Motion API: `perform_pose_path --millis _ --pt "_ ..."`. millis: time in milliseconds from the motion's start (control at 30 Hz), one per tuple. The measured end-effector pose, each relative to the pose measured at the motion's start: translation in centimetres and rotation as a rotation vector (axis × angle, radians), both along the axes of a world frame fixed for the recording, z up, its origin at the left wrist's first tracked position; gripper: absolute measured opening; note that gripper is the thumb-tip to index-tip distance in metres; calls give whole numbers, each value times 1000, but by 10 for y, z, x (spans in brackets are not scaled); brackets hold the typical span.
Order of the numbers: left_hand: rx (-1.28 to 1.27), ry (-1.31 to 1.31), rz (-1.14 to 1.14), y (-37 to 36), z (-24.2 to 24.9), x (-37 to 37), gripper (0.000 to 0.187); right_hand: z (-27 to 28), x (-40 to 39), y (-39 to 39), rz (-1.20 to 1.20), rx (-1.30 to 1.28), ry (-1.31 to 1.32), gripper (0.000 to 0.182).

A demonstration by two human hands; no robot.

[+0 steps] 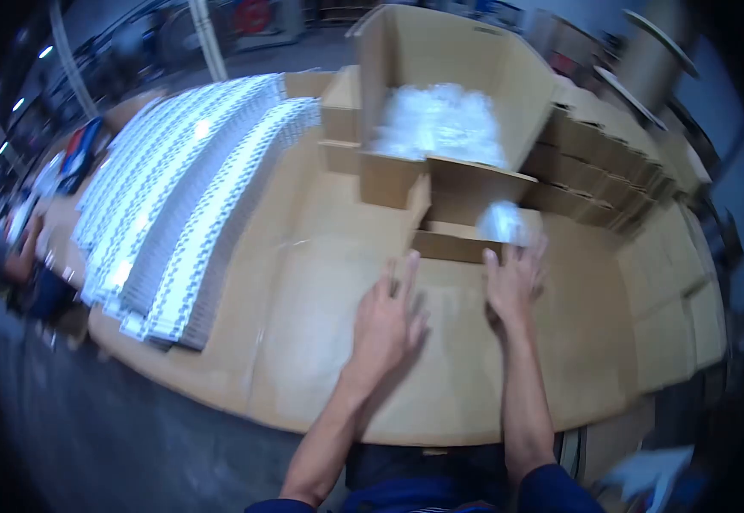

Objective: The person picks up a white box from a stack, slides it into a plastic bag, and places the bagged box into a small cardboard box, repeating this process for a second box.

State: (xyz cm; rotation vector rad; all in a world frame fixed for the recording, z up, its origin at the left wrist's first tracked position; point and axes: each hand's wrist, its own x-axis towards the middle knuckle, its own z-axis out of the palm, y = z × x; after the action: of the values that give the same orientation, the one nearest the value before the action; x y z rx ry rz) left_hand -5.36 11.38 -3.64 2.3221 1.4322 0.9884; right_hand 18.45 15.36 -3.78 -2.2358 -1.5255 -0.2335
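My left hand (386, 321) is open over the cardboard-covered table, its fingers stretched toward the near left corner of a small open cardboard box (457, 246). My right hand (513, 282) is at the right end of that box, with thumb and fingers apart. Its fingertips are at the lower edge of a clear plastic packet (500, 221), which shows at the box's opening; blur hides whether they touch it. The small box has a raised back flap, and its inside is mostly hidden.
Behind stands a large open carton (449, 51) holding a heap of clear plastic packets (442, 120). Long rows of stacked white pieces (175, 179) fill the left side. Folded cardboard boxes (603, 167) are stacked at right. Another person (21, 256) is at far left.
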Motion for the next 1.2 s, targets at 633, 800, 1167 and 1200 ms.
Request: perform_pose_path --millis 633,800,1167,1200 --pt "253 175 735 -109 -18 -296 56 15 -387 -30 1502 -25 -32 60" --pt "306 144 705 -107 -23 -304 51 5 -398 -27 1469 -104 -91 63" --pt "323 115 694 -152 -8 -272 38 28 -378 -40 1441 -161 154 72" --pt "326 56 664 -154 -8 -263 39 30 -367 -42 1427 -132 252 74"
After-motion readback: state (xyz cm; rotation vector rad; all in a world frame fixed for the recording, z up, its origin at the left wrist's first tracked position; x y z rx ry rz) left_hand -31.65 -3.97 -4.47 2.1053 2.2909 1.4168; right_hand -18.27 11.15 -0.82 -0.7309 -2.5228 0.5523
